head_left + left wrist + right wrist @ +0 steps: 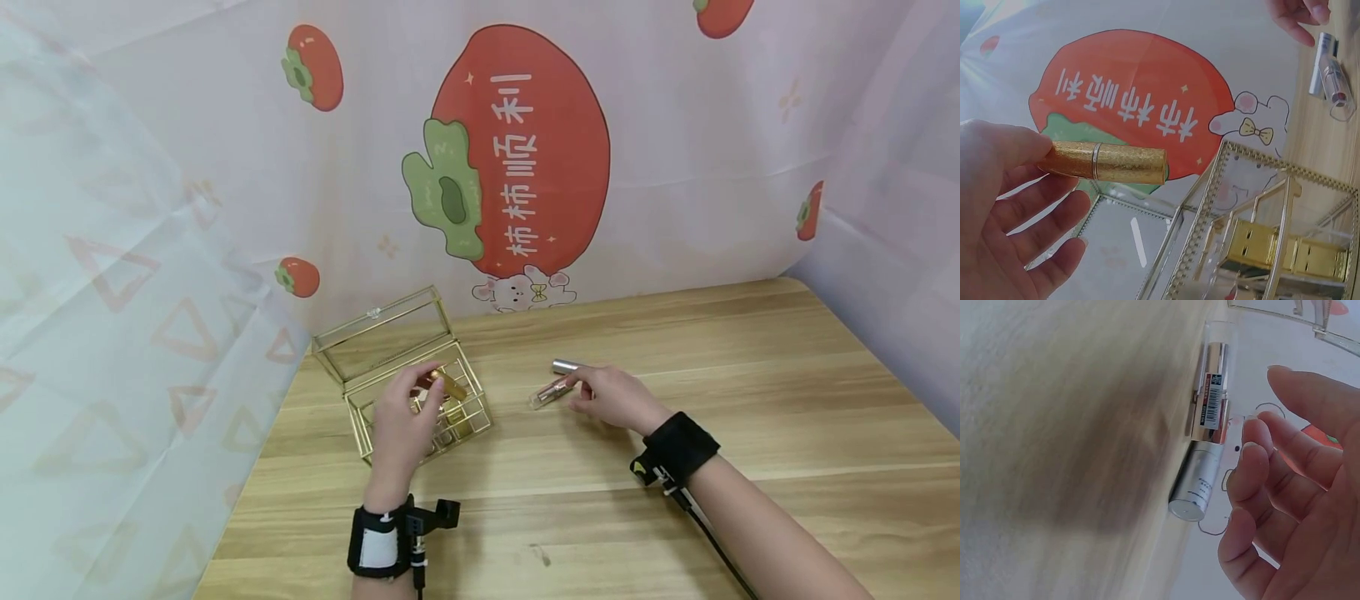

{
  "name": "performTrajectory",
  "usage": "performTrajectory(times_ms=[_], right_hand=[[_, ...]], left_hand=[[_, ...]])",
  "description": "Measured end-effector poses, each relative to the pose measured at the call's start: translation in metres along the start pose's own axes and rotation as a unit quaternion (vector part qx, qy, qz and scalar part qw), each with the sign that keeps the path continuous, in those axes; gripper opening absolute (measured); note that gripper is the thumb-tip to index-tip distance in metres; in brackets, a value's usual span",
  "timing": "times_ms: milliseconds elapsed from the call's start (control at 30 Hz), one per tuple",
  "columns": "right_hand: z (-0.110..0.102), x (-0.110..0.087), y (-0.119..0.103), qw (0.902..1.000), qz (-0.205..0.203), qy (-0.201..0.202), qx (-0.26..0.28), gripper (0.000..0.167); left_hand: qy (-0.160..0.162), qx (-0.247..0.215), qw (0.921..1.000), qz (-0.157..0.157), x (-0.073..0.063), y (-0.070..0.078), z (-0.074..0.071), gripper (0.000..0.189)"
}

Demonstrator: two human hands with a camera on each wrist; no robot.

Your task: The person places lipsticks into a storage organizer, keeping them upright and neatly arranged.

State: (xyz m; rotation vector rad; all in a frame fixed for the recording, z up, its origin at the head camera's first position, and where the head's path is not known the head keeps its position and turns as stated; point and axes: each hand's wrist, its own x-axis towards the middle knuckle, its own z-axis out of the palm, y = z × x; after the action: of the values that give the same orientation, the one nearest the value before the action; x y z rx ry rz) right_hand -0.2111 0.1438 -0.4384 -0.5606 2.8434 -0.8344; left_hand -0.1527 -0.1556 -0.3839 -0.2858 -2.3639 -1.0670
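Between thumb and forefinger, my left hand (401, 425) pinches a gold lipstick tube (1129, 164) with a silver ring round its middle. It is held over a glass box (486, 407) with gold edges, whose lid (375, 314) stands raised at the back. Inside the box, gold-coloured square tubes (1250, 247) sit among dividers. My right hand (618, 400), fingers loosely bent and holding nothing, hovers beside two tubes on the table. One is a lipstick tube (1210, 403) with a clear cap and barcode label; the other is a silver cylindrical tube (1196, 481).
A wood-grain table (555, 517) lies beneath everything. Behind it hangs a white cloth (675, 233) printed with red persimmons and a small bear-like figure, and more cloth (135, 292) drapes along the left. Each wrist wears a black band (681, 450) with a cable.
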Motion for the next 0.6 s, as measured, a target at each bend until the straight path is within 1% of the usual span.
performTrajectory(times_ms=[167, 433, 600], right_hand=[[0.001, 0.001, 0.002, 0.9999, 0.008, -0.009, 0.004, 0.030], [0.002, 0.003, 0.007, 0.9998, 0.013, -0.014, -0.001, 0.037], [0.003, 0.003, 0.009, 0.9997, 0.015, -0.019, 0.003, 0.039]], left_hand=[[0.010, 0.007, 0.9999, -0.009, -0.001, -0.004, -0.008, 0.023], [0.048, 0.031, 0.9984, -0.005, -0.001, -0.014, -0.017, 0.023], [0.059, 0.042, 0.9974, -0.005, -0.001, -0.019, -0.023, 0.023]])
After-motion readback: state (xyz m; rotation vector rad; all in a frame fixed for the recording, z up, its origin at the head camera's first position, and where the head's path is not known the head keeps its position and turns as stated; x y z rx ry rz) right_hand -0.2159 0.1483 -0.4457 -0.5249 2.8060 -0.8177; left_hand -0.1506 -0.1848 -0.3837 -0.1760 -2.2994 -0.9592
